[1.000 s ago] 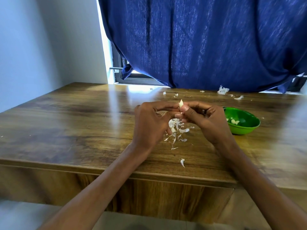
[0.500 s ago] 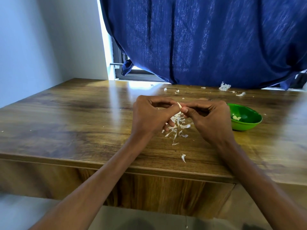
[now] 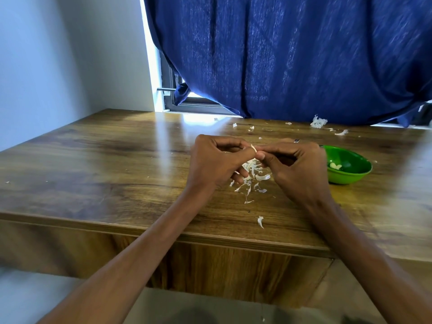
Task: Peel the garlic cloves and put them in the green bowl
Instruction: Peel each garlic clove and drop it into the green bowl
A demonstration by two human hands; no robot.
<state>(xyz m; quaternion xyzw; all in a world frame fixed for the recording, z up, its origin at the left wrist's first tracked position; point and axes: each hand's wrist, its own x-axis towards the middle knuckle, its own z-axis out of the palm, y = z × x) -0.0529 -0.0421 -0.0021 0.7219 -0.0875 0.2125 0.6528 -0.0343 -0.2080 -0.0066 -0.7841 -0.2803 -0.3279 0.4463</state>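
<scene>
Both hands meet above the middle of the wooden table [image 3: 98, 174]. My left hand [image 3: 215, 164] and my right hand [image 3: 297, 169] pinch one small pale garlic clove [image 3: 254, 148] between their fingertips; only its tip shows. Below the hands lies a heap of white garlic skins [image 3: 253, 176]. The green bowl [image 3: 350, 176] stands on the table just right of my right hand, with a few peeled cloves [image 3: 335, 165] inside.
A single skin flake [image 3: 260, 221] lies near the table's front edge. More skin scraps [image 3: 318, 122] sit at the back by the blue curtain [image 3: 292, 57]. A white wall stands on the left.
The clove has sunk deeper between the fingertips, so less of it shows. Both hands stay together over the skin heap; the view has shifted slightly.
</scene>
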